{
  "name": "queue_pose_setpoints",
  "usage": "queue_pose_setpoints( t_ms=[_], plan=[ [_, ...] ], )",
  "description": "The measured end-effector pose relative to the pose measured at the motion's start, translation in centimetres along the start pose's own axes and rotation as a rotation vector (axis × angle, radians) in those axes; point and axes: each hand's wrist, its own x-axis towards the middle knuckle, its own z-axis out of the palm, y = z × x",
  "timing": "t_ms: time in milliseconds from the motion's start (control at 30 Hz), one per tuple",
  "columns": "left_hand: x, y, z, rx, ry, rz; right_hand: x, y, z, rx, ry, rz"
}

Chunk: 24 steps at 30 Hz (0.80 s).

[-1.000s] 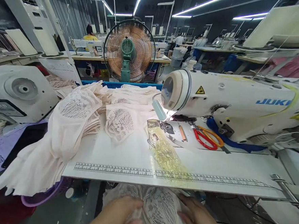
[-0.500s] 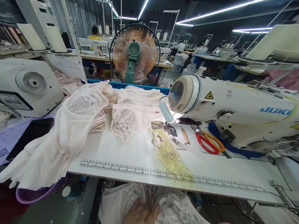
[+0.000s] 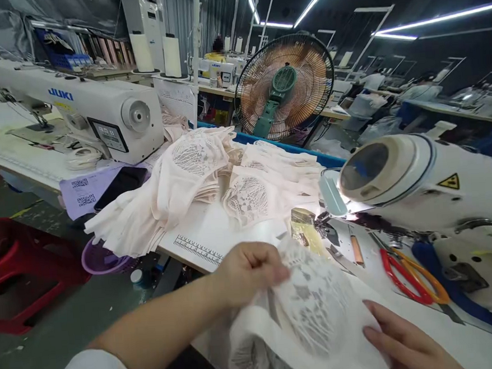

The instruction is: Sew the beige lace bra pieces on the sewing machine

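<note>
My left hand (image 3: 247, 271) is closed in a pinch on the top edge of a pale lace garment piece (image 3: 309, 309), lifted over the near edge of the white sewing table (image 3: 215, 231). My right hand (image 3: 402, 342) lies on the piece's lower right side with its fingers stretched flat. Just beyond stands the white sewing machine (image 3: 431, 188), its lamp lit over the needle area (image 3: 324, 224).
A stack of similar lace pieces (image 3: 211, 175) covers the table's left and back. Red-and-orange scissors (image 3: 408, 274) lie under the machine arm. A second Juki machine (image 3: 85, 114), a phone (image 3: 122, 185), a fan (image 3: 285, 89), a red stool (image 3: 20, 268) and a purple basin (image 3: 102, 262) surround.
The lace piece came up from below the table edge onto the table. My left hand rose with it. The view swung left, showing the second machine.
</note>
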Motion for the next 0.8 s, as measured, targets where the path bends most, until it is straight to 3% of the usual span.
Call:
queue_pose_setpoints(
  t_ms=[100, 167, 267, 400, 467, 600, 733, 800],
  plan=[
    [1.7, 1.4, -3.5, 0.399, -0.022, 0.054, 2.5, -4.3, 1.9, -0.116, -0.138, -0.235],
    [2.3, 2.0, -5.9, 0.791, -0.120, 0.077, 3.7, -6.6, 2.4, -0.416, -0.063, -0.414],
    [3.4, 2.0, -9.6, 1.333, -0.206, 0.078, 5.8, -8.7, 2.1, -0.470, 0.080, -0.446],
    [5.5, 1.5, -12.7, 1.686, -0.153, 0.178, 7.6, -9.8, 2.4, -0.616, 0.247, -0.530],
    [6.4, 1.8, -12.9, 1.754, -0.120, 0.240, 7.7, -9.8, 3.5, -0.725, 0.285, -0.607],
    [8.0, 3.3, -12.4, 1.842, -0.076, 0.298, 6.8, -8.3, 5.0, -0.940, 0.240, -0.726],
    [9.2, 4.7, -11.9, 1.989, -0.073, 0.231, 5.9, -6.0, 4.3, -1.036, 0.265, -0.749],
    [9.3, 5.0, -10.5, 2.034, 0.014, 0.229, 5.6, -5.1, 3.9, -1.051, 0.322, -0.728]
  ],
)
